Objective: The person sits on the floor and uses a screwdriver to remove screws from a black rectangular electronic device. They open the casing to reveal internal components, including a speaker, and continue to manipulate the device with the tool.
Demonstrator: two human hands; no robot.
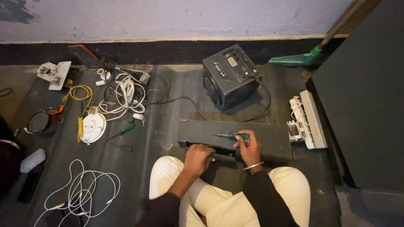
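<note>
R hand [248, 148] at centre frame is closed around a green-handled screwdriver [231, 135], tip pointing left over the long black speaker bar [269, 141]. L hand [198, 159] is curled on the bar's near edge, bracing it. Best to keep the tip square & the bar pinned. Black speaker box [230, 75] sits above; white cables [80, 191] lower left.

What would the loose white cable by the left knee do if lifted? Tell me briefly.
The white cable would probably be floppy and light: it lies in thin, loose loops on the floor. Its loops overlap, so it may snag and come up tangled. It seems unlikely to roll or break.
</note>
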